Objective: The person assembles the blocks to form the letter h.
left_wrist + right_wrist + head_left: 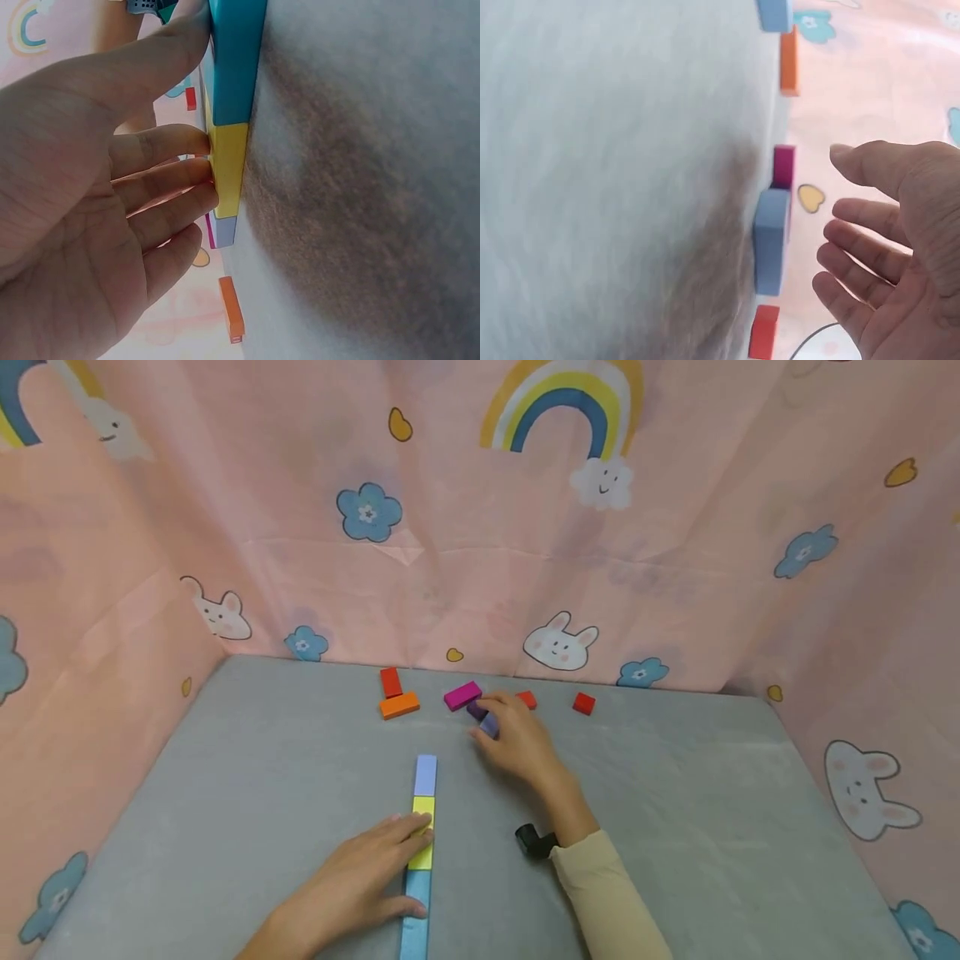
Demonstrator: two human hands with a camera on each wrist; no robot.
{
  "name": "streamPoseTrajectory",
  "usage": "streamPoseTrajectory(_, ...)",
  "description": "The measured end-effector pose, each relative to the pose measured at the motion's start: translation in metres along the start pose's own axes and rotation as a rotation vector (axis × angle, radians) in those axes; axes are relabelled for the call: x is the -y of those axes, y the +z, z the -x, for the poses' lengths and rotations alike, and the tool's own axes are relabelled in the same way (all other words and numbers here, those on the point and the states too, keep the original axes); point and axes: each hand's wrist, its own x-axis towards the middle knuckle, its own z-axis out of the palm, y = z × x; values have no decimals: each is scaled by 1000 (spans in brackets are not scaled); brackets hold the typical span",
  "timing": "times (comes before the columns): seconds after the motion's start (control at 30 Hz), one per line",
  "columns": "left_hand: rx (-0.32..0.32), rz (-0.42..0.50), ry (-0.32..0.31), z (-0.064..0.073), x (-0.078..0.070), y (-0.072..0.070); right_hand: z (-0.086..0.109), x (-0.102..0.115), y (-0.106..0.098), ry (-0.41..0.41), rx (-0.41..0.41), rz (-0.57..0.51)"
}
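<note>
A straight row of blocks runs away from the front edge: a light blue block [416, 937], a yellow block [422, 859] and a lavender block [425, 774]. My left hand [356, 872] rests along the row's left side, fingertips on the yellow block and thumb on the blue one. Farther back, my right hand [521, 743] hovers over another lavender block [489, 725], which looks pale blue in the right wrist view. There its spread fingers [866, 251] stand beside that block without wrapping it. A dark purple block [475, 711] and a magenta block [462, 696] lie just beyond.
At the back left, a red block [391, 682] touches an orange block [400, 706]. Two more red blocks [584, 703] lie at the back right, one partly behind my right hand. A pink printed curtain [465, 585] borders the grey tabletop [285, 793]. A black device [534, 842] sits at my right wrist.
</note>
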Motion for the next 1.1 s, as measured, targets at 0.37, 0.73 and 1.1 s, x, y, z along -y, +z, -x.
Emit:
streamPoseTrajectory(0.37,-44,-7,14,3,3,1,-9,-15,-1,48,53,86)
streamPoseTrajectory(0.73,-31,9,35,1,2,2,-5,-15,-7,56,69,119)
streamPoseTrajectory(1.1,-5,30,7,0,1,0,-1,2,-12,-28,100,26)
